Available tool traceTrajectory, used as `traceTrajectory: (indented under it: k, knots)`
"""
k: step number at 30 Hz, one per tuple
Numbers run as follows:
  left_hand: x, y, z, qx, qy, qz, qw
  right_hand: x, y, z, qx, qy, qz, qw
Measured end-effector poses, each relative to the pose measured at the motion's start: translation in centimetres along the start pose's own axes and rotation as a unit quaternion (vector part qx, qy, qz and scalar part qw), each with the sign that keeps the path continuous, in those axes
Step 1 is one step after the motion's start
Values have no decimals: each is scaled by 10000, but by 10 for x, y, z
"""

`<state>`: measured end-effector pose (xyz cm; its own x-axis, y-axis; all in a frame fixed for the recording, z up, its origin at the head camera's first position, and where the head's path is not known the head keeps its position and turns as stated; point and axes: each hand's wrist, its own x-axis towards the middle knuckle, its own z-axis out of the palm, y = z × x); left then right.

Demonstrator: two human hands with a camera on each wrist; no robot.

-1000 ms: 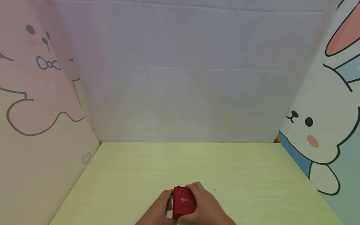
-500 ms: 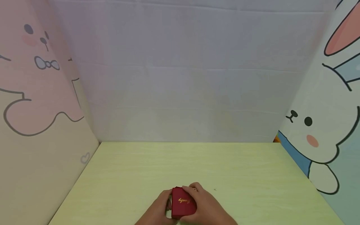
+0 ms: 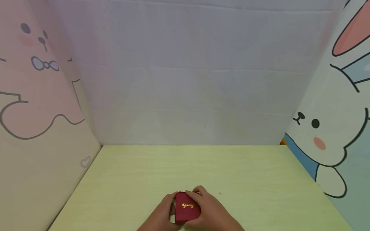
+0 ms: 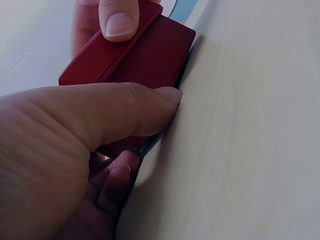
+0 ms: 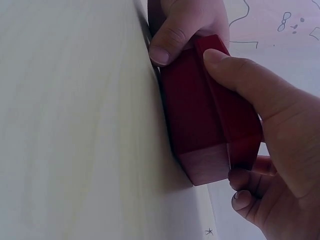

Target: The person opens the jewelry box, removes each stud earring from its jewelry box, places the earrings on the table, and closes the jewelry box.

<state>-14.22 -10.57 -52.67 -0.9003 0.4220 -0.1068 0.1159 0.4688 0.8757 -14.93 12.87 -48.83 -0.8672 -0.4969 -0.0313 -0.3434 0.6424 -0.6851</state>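
Note:
A small dark red jewelry box (image 3: 186,212) with gold lettering on its lid stands on the table near its front edge. My left hand (image 3: 163,213) grips the box's lower part from the left; in the left wrist view its thumb (image 4: 135,107) lies along the box's near side, low by the tabletop. From the right, my right hand (image 3: 212,210) pinches the lid (image 5: 227,107), its thumb on the near side and its fingers at the far side. A seam between lid and base shows in both wrist views, and the lid sits on the base. The inside is hidden.
The pale yellow-green table (image 3: 138,173) stretches away to a white cloth backdrop (image 3: 185,80). Side panels with cartoon drawings stand at left (image 3: 37,112) and right (image 3: 332,134). A tiny dark speck (image 3: 220,193) lies right of the hands.
My right fingers have shifted slightly on the lid, uncovering more of the gold lettering. Both hands keep hold of the box, and the head view has shifted a little.

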Motion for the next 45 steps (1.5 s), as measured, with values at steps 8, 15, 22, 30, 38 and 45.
traceTrajectory:
  k: [8, 15, 22, 30, 38, 45]
  knots:
    - [3, 0, -1, 79, -52, -130, 9999, 1, 3, -1, 2, 22, 12, 10000]
    - [4, 1, 0, 107, -46, -61, 9999, 2, 6, 2, 125, -99, 117, 9998]
    - [3, 1, -1, 101, -53, -20, 9999, 3, 8, 7, 328, -107, 125, 9993]
    - [3, -1, -1, -68, -119, 35, 9999, 4, 9, 10, 81, -118, 82, 9999]
    - [3, -2, 0, -228, -146, 30, 9996, 6, 10, 12, -53, -70, 59, 9999]
    - [3, -6, -1, -104, -152, 198, 9996, 6, 10, 13, -93, -51, -42, 9999]
